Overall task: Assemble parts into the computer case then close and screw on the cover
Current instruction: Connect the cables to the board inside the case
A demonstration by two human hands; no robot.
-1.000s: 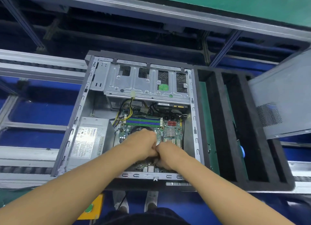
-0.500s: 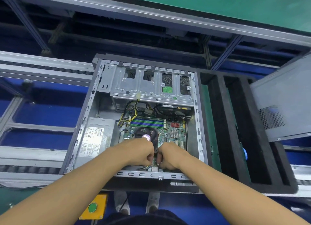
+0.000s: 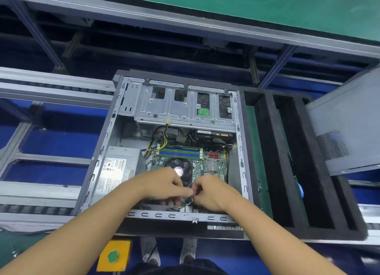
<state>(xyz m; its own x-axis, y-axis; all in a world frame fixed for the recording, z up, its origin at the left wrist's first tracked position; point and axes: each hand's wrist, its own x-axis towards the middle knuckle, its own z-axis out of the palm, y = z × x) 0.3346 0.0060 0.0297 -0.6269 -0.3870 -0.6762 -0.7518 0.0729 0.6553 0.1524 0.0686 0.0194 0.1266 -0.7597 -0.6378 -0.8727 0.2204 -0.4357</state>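
Both left hand (image 3: pixel 164 184) and right hand (image 3: pixel 213 192) pinch wires (image 3: pixel 179 207); fan (image 3: pixel 174 163) just behind.

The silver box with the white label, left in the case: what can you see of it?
The silver box looks like bare sheet metal, rectangular, lying flat in the near left part of the open computer case. A white label with fine black print, unreadable, sits on its top. Yellow and black wires seem to leave its far right side. The left forearm crosses its near corner; contact unclear.
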